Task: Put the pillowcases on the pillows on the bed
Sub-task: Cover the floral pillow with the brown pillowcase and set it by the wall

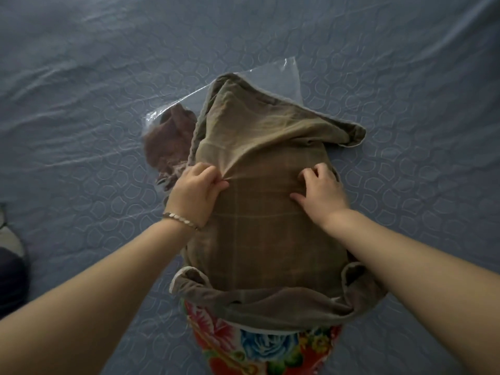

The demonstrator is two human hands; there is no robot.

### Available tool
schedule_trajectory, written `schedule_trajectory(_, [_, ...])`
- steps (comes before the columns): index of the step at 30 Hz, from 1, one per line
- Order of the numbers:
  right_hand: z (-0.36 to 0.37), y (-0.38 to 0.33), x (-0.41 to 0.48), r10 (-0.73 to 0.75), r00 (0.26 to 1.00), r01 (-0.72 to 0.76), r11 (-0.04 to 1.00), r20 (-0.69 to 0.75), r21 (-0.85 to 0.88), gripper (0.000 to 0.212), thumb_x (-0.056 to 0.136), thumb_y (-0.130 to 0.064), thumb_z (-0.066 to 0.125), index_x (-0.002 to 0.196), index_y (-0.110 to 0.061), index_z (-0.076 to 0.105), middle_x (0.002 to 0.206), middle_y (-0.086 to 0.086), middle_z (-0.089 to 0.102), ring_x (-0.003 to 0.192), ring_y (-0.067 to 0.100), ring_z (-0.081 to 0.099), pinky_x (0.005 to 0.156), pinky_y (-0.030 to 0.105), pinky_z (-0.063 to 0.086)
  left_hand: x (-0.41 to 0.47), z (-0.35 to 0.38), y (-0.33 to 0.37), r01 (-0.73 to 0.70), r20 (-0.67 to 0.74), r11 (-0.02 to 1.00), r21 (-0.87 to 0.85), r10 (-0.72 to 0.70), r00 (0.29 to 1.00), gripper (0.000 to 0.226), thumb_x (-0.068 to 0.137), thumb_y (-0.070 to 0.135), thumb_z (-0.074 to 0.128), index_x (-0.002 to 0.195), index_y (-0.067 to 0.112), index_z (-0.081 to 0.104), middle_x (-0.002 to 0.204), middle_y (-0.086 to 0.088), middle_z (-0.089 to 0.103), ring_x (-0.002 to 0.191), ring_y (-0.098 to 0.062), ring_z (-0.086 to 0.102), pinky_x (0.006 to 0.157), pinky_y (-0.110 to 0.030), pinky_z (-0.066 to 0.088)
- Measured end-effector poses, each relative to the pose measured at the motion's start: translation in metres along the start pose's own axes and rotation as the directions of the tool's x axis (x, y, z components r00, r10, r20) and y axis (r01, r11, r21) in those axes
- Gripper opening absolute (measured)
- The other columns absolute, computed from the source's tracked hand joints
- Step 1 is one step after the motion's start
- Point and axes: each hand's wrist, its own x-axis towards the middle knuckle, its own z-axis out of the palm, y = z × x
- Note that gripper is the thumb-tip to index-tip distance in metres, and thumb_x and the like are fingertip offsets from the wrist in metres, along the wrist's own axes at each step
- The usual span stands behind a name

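One pillowcase (pixel 265 234) lengthwise away from viewer, opening nearest, left hand (pixel 196 190) pinching it, right hand (pixel 322 192) clutching it

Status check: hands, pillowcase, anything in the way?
Left hand pinches pillowcase; right hand on it, grip unclear. Pillow near end uncovered. Plastic bag beyond, not blocking.

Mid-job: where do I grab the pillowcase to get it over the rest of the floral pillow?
Probably the bunched hem of the pillowcase, at its two side corners, coming in from left and right and pulling toward the camera. The hem lies rolled across the pillow, whose floral end sticks out below it; the far end looks slack.
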Motion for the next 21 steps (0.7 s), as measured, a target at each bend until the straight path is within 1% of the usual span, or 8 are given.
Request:
schedule_trajectory(3, [0.001, 0.000, -0.005, -0.160, 0.987, 0.159, 0.986, -0.026, -0.044, 0.028, 0.089, -0.031, 0.059, 0.102, -0.006, 0.063, 0.120, 0.016, 0.046, 0.113, 0.035, 0.045, 0.093, 0.041, 0.038, -0.016, -0.015, -0.001, -0.111, 0.057, 0.994, 0.023, 0.109, 0.992, 0.018, 0.085, 0.037, 0.040, 0.080, 0.019, 0.039, 0.060, -0.011, 0.057, 0.050, -0.027, 0.055, 0.051, -0.024, 0.038])
schedule_trajectory(6, [0.001, 0.008, -0.018, -0.288, 0.949, 0.298, 0.952, -0.129, 0.066, 0.019, 0.080, -0.020, 0.065, 0.081, -0.001, 0.065, 0.104, 0.021, 0.061, 0.101, 0.040, 0.058, 0.086, 0.044, 0.045, -0.019, -0.016, -0.009, -0.068, 0.123, 0.997, -0.030, 0.071, 0.990, 0.025, 0.085, 0.041, 0.042, 0.081, 0.016, 0.038, 0.059, -0.010, 0.050, 0.049, -0.027, 0.048, 0.052, -0.027, 0.036])
schedule_trajectory(8, [-0.001, 0.010, -0.026, -0.241, 0.969, 0.246, 0.961, -0.054, 0.129, 0.020, 0.087, -0.020, 0.062, 0.098, -0.004, 0.059, 0.111, 0.016, 0.059, 0.107, 0.034, 0.055, 0.090, 0.039, 0.040, -0.018, -0.012, -0.009, -0.095, 0.116, 0.990, -0.102, 0.107, 0.987, 0.024, 0.084, 0.036, 0.049, 0.079, 0.013, 0.042, 0.063, -0.004, 0.046, 0.055, -0.021, 0.043, 0.057, -0.023, 0.033])
schedule_trajectory(11, [0.004, 0.014, -0.016, -0.066, 0.998, 0.062, 0.989, 0.022, 0.136, 0.048, 0.087, -0.031, 0.061, 0.127, -0.010, 0.045, 0.132, 0.012, 0.041, 0.119, 0.030, 0.045, 0.099, 0.040, 0.039, -0.024, -0.009, 0.003, -0.209, 0.056, 0.972, -0.109, 0.216, 0.975, 0.017, 0.083, 0.030, 0.047, 0.076, 0.019, 0.036, 0.061, -0.005, 0.050, 0.061, -0.013, 0.038, 0.060, -0.023, 0.033])
schedule_trajectory(14, [0.006, 0.011, -0.004, -0.054, 0.998, 0.054, 0.999, 0.008, 0.002, 0.032, 0.089, -0.031, 0.059, 0.111, -0.008, 0.058, 0.130, 0.015, 0.037, 0.120, 0.033, 0.041, 0.100, 0.042, 0.038, -0.032, -0.010, 0.002, -0.241, 0.062, 0.967, -0.088, 0.247, 0.967, 0.016, 0.083, 0.030, 0.048, 0.079, 0.019, 0.038, 0.064, -0.006, 0.055, 0.066, -0.013, 0.041, 0.062, -0.022, 0.035])
schedule_trajectory(17, [0.009, 0.018, -0.002, -0.271, 0.956, 0.273, 0.962, -0.108, -0.001, 0.020, 0.084, -0.020, 0.062, 0.090, -0.001, 0.065, 0.103, 0.019, 0.057, 0.099, 0.037, 0.055, 0.084, 0.045, 0.043, -0.030, -0.012, -0.014, -0.233, 0.140, 0.971, 0.043, 0.225, 0.964, 0.021, 0.081, 0.036, 0.048, 0.088, 0.016, 0.048, 0.075, -0.007, 0.062, 0.071, -0.017, 0.054, 0.065, -0.024, 0.044])
schedule_trajectory(19, [0.009, 0.033, -0.014, -0.390, 0.904, 0.400, 0.916, -0.176, 0.029, 0.013, 0.078, -0.019, 0.058, 0.077, -0.006, 0.059, 0.071, 0.014, 0.062, 0.068, 0.032, 0.062, 0.069, 0.038, 0.048, -0.025, -0.013, -0.026, -0.272, 0.233, 0.935, 0.229, 0.219, 0.948, 0.028, 0.079, 0.032, 0.046, 0.082, 0.010, 0.062, 0.074, -0.009, 0.065, 0.073, -0.029, 0.064, 0.069, -0.035, 0.054])
schedule_trajectory(21, [0.017, 0.054, -0.035, -0.450, 0.879, 0.450, 0.892, -0.159, -0.036, 0.009, 0.080, -0.026, 0.049, 0.081, -0.018, 0.047, 0.056, 0.007, 0.059, 0.051, 0.026, 0.059, 0.060, 0.027, 0.047, -0.021, -0.013, -0.028, -0.301, 0.329, 0.894, 0.332, 0.190, 0.925, 0.033, 0.077, 0.029, 0.043, 0.070, 0.010, 0.070, 0.072, -0.009, 0.067, 0.077, -0.033, 0.068, 0.073, -0.050, 0.053])
